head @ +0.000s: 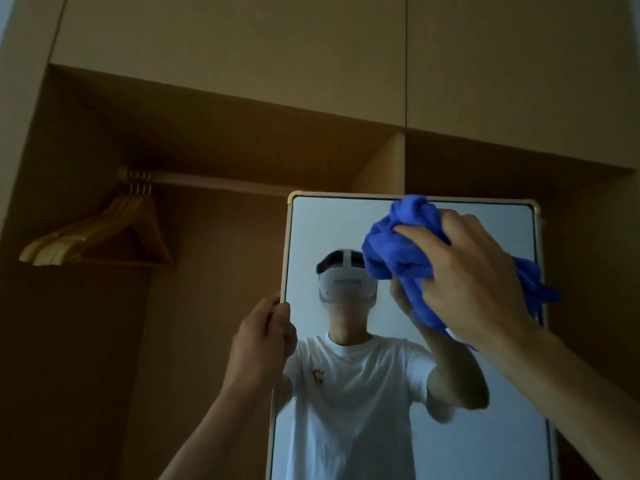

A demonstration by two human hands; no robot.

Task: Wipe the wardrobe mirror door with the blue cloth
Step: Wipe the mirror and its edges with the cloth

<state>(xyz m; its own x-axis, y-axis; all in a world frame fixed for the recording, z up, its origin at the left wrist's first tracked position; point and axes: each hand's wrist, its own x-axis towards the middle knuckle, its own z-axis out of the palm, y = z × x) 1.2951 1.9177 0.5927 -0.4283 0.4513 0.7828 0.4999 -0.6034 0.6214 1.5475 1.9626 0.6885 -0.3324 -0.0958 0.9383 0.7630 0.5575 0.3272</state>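
Two hands work at the mirror door [408, 427], which stands upright with its long axis vertical, reflective face toward the camera, top edge with rounded brass-coloured corners just below the wardrobe's [242, 116] open shelf level. Door's lower end runs out of view at the bottom.

Right hand [474, 282]: grip closed around a bunched blue cloth [398, 251], fingers curled over the wad. Cloth sits against the glass at the mirror's upper right, its top fold overlapping the top frame edge; loose folds trail out past the right frame edge and below the wrist.

Left hand [263, 337]: grip closed narrow on the mirror's left frame edge, roughly a third of the way down from the top corner, thumb on the front side, fingers wrapped behind.

Left of the mirror, inside the wardrobe: a hanging rail [214, 181] with a cluster of wooden hangers [100, 233] bunched at its far left end, well apart from the door.

Reflection in the glass shows a person in a white T-shirt wearing a headset.
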